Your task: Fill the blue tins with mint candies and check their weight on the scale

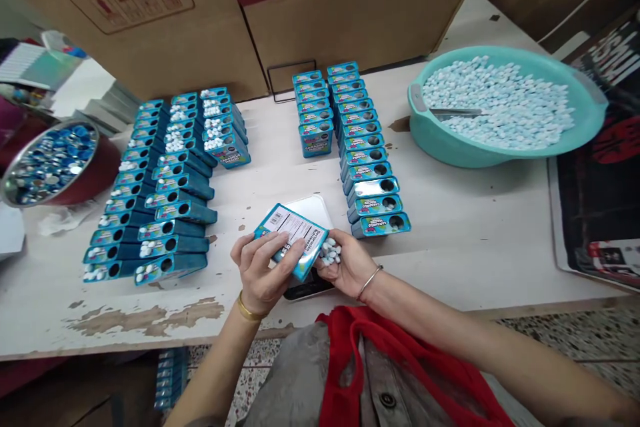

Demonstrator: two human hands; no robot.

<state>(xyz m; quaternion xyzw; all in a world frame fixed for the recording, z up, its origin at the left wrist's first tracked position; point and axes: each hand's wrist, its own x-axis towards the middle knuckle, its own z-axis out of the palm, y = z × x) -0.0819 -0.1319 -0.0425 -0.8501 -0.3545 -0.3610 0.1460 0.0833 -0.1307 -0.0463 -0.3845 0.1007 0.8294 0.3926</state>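
My left hand (267, 270) grips a blue candy tin (295, 230), tilted with its printed back face up. One end of the tin points at my right hand (350, 263), which is cupped beside it. White and pale blue candies (331, 251) lie in the right palm, against the tin's end. Below both hands sits a small scale (313, 210) with a white top, partly covered by the tin. Nearest on the right is a row of upright blue tins (373, 170) with round dark openings.
At the right stands a turquoise basin (470, 153) of candies with a metal scoop (455, 112). On the left are rows of tins (170, 267), many with candies on top. A bowl (105, 173) of shiny blue pieces stands far left. Cardboard boxes (350, 33) close off the back.
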